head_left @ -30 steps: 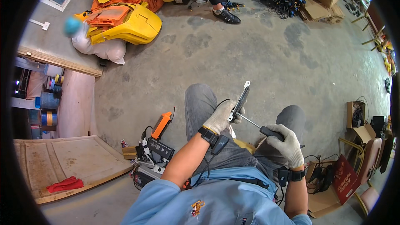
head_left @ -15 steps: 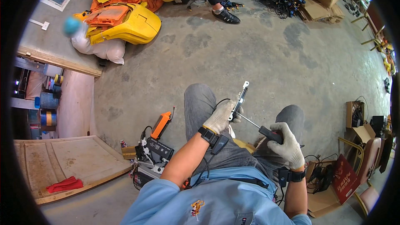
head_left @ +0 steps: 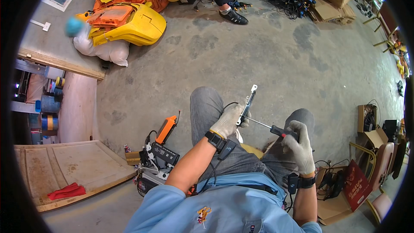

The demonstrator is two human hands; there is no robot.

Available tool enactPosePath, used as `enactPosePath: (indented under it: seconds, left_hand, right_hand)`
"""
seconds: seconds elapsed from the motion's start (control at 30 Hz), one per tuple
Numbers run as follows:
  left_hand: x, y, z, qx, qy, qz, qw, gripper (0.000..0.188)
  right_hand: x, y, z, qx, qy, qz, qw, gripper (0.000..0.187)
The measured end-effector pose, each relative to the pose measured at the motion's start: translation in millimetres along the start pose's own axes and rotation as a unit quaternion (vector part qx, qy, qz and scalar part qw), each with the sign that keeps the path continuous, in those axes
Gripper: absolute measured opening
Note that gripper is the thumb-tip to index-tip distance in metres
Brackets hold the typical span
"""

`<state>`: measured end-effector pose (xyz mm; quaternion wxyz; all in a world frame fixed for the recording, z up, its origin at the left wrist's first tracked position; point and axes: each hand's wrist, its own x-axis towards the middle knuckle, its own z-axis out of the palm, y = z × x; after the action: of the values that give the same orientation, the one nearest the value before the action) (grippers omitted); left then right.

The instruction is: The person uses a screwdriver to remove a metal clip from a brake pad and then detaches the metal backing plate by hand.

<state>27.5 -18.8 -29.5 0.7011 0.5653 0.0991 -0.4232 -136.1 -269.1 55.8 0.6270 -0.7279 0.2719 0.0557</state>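
My left hand [head_left: 232,118], in a white knit glove, is closed around a narrow dark bar-shaped part with pale metal end tabs [head_left: 249,98], held slanting above my lap. A black cable loops behind that hand. My right hand [head_left: 300,146], gloved as well, grips a screwdriver [head_left: 277,131] by its black and red handle. The shaft runs leftward and its tip meets the lower end of the part, beside my left fingers. Whether the tip sits in a screw is too small to tell.
On the floor to my left are an orange tool [head_left: 166,129] and a black boxy device [head_left: 164,154]. A wooden panel [head_left: 86,164] bears a red cloth. Open cartons [head_left: 335,207] and a chair stand at right. Yellow plastic shells [head_left: 148,23], a seated person's leg and heaped cables lie ahead.
My right hand has turned and its fingers have shifted on the screwdriver handle, which now lies slightly higher and flatter. The left hand and the part have barely moved.
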Motion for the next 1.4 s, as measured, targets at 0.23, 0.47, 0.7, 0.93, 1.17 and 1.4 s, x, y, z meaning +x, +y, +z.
enactPosePath:
  seconds: [0.23,0.47,0.7,0.93,1.17,1.4]
  left_hand:
    - [1.5,-4.1,-0.9,-0.007,0.012,0.009,1.000,0.055]
    - [8.4,-11.6,-5.1,-0.014,0.000,0.023,1.000,0.061]
    - [5.2,-10.9,-5.7,-0.026,-0.002,0.014,1.000,0.057]
    - [6.4,-6.1,-2.0,-0.031,0.011,-0.004,0.999,0.057]
    - [5.5,-5.3,2.9,-0.020,0.019,0.012,1.000,0.064]
    - [2.6,-9.3,-6.6,-0.028,0.000,0.022,0.999,0.053]
  right_hand:
    - [1.3,-6.9,0.6,0.040,0.006,0.070,0.997,0.047]
    - [1.1,15.3,6.1,-0.044,0.017,-0.069,0.996,0.042]
    - [1.2,-16.1,1.3,0.090,-0.036,0.105,0.990,0.049]
    - [4.6,-2.0,2.7,0.006,-0.010,0.025,1.000,0.054]
    - [6.4,15.7,4.5,0.016,0.009,-0.006,1.000,0.053]
    - [4.3,-24.0,2.6,0.059,-0.048,0.109,0.991,0.054]
